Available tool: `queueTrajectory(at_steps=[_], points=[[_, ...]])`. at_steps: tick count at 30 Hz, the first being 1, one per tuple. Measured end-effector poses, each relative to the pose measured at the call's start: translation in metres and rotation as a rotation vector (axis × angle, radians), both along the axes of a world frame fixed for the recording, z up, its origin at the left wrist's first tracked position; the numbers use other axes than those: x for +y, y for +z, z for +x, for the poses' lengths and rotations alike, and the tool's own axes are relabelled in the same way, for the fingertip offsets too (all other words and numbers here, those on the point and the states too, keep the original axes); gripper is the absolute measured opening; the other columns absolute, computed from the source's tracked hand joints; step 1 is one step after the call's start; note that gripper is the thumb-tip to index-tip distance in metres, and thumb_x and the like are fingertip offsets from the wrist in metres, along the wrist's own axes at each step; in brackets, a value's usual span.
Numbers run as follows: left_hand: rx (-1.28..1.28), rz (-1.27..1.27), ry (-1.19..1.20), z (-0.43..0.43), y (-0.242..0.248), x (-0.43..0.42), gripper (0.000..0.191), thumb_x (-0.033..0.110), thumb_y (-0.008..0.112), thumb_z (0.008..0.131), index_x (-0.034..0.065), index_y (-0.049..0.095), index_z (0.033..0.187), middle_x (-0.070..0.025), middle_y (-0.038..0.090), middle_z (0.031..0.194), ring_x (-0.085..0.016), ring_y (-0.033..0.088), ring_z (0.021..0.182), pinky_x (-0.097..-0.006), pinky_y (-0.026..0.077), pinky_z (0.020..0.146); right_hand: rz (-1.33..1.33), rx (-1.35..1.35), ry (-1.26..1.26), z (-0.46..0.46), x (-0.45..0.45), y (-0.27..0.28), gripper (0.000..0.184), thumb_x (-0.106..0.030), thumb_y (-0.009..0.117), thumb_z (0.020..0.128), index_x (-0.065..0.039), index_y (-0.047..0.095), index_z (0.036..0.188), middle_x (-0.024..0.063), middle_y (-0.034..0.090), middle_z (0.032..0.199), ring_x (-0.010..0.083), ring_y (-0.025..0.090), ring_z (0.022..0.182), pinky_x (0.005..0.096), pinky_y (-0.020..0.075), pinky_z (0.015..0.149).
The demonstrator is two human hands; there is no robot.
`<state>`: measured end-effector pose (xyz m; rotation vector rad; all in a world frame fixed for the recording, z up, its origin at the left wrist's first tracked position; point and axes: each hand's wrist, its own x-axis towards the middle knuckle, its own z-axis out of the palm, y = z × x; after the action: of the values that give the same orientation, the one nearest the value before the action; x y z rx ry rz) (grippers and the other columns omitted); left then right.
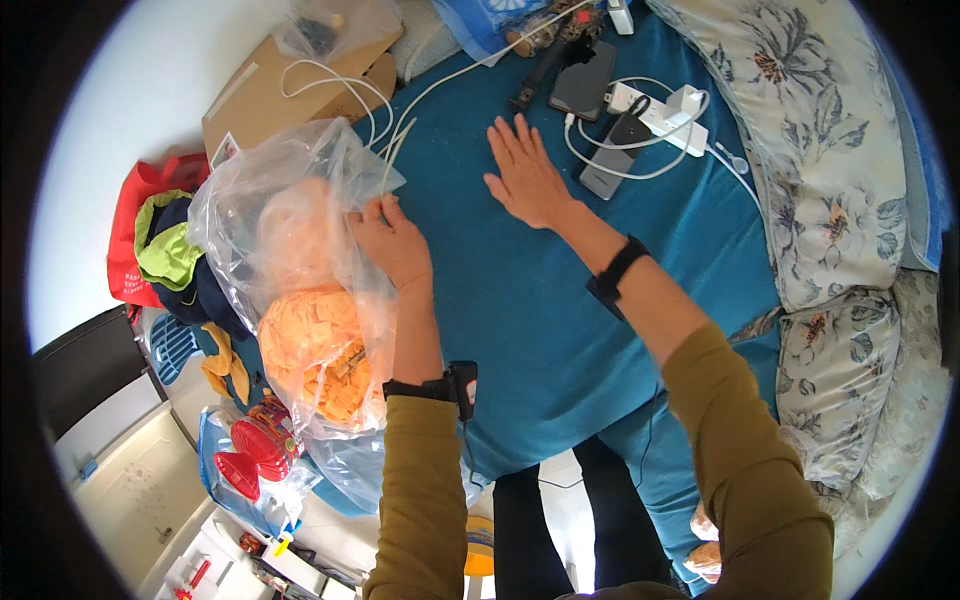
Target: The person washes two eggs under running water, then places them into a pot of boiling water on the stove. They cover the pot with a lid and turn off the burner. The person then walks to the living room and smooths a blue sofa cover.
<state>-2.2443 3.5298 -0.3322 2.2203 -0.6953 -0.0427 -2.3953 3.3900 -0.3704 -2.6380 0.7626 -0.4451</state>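
Observation:
A large clear plastic bag [247, 195] lies at the left, with many small orange pieces [315, 345] bunched in its lower part. My left hand [394, 240] is at the bag's right side, fingers bent and pinching its film near the upper edge. Over the teal cloth [510, 322], my right hand [527, 176] is spread palm down with nothing in it. Whether its palm touches the cloth is hard to tell. Just beyond its fingertips is a dark strap-like item [536, 79], and a dark phone [583, 81] lies close by.
To the right, a white power strip [660, 120], cables and a grey power bank [615, 157] lie together. Floral cushions [832, 165] line the right side. A cardboard piece [262, 97] and a red bag [124, 255] border the left; a red-capped container [262, 446] sits lower.

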Motion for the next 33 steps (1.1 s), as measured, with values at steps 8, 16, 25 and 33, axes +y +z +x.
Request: queueTrajectory(at_steps=[8, 16, 25, 33], points=[[-0.054, -0.083, -0.039, 0.031, -0.002, 0.007, 0.022, 0.021, 0.056, 0.094, 0.0020, 0.066, 0.093, -0.0170, 0.050, 0.105, -0.034, 0.052, 0.096, -0.0403, 0.042, 0.085, 0.350, 0.335, 0.710, -0.042, 0.144, 0.034, 0.076, -0.039, 0.056, 0.085, 0.003, 0.030, 0.142, 0.0225, 0.021, 0.152, 0.0367, 0.014, 0.143, 0.0490, 0.0088, 0.117], [0.097, -0.215, -0.111, 0.050, -0.007, 0.028, 0.019, 0.017, 0.055, 0.094, -0.0006, 0.065, 0.093, -0.0092, 0.050, 0.089, -0.024, 0.053, 0.084, -0.0308, 0.043, 0.073, -0.128, 0.071, 0.088, 0.075, -0.009, 0.004, 0.063, -0.032, 0.052, 0.089, 0.003, 0.036, 0.139, 0.0210, 0.028, 0.149, 0.0409, 0.020, 0.140, 0.0511, 0.0151, 0.115], [0.121, -0.156, -0.202, 0.068, -0.001, 0.045, 0.017, 0.012, 0.054, 0.095, -0.0017, 0.063, 0.094, -0.0074, 0.052, 0.089, -0.019, 0.052, 0.077, -0.0260, 0.042, 0.068, 0.383, 0.363, 0.748, -0.032, 0.157, 0.022, 0.075, -0.039, 0.063, 0.084, -0.004, 0.032, 0.143, 0.0175, 0.025, 0.151, 0.0329, 0.016, 0.143, 0.0501, 0.0118, 0.117], [0.122, -0.159, -0.262, 0.088, 0.003, 0.059, 0.019, 0.012, 0.047, 0.098, 0.0006, 0.063, 0.097, 0.0001, 0.048, 0.081, -0.008, 0.045, 0.071, -0.0212, 0.037, 0.065, -0.088, 0.222, 0.528, 0.010, 0.092, 0.012, 0.051, -0.026, 0.054, 0.089, -0.002, 0.045, 0.133, 0.0164, 0.033, 0.148, 0.0360, 0.024, 0.139, 0.0540, 0.0199, 0.113]])
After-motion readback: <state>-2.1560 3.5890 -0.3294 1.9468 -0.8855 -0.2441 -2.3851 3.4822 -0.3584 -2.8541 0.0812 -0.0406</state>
